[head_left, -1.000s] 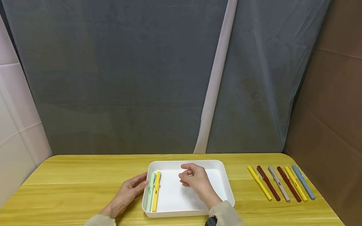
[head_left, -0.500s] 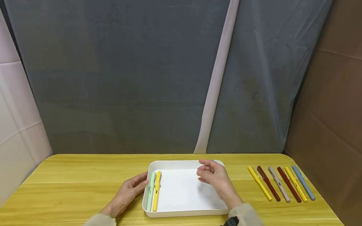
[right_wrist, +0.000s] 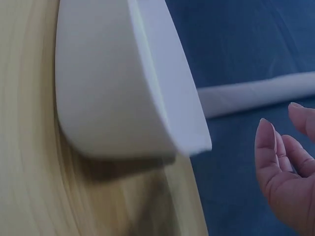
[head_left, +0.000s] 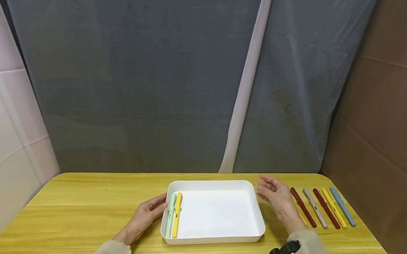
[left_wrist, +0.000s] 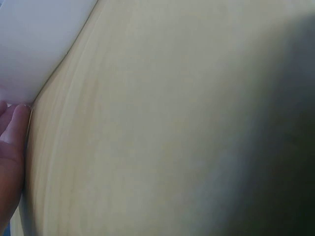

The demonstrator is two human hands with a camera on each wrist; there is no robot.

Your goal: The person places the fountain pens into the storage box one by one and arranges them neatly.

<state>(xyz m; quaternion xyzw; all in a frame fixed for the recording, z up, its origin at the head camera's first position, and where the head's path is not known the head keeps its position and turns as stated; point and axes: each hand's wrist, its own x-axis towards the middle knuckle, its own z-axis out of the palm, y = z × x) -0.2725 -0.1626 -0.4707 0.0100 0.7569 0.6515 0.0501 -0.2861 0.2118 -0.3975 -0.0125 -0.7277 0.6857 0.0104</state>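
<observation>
A white rectangular tray (head_left: 220, 215) lies on the table, with a mint green pen (head_left: 170, 216) and a yellow pen (head_left: 176, 215) side by side along its left end. My left hand (head_left: 143, 217) holds the tray's left wall, thumb tip over the rim and fingers against the outside; fingertips (left_wrist: 20, 114) show low on that wall in the left wrist view. My right hand (head_left: 279, 200) hovers just beyond the tray's right end, fingers loosely bent and holding nothing. It partly covers another yellow pen (head_left: 303, 219), the leftmost in a row on the table.
Right of my right hand lie a dark red pen (head_left: 304, 209), a greyish pink pen (head_left: 315, 208), a second dark red pen (head_left: 326, 209), a yellow pen (head_left: 334, 208) and a blue pen (head_left: 343, 207). A grey curtain (head_left: 149, 72) hangs behind the table.
My right hand has moved rightward from above the tray to the near end of the pen row, carrying nothing. The left hand and both pens in the tray have stayed put.
</observation>
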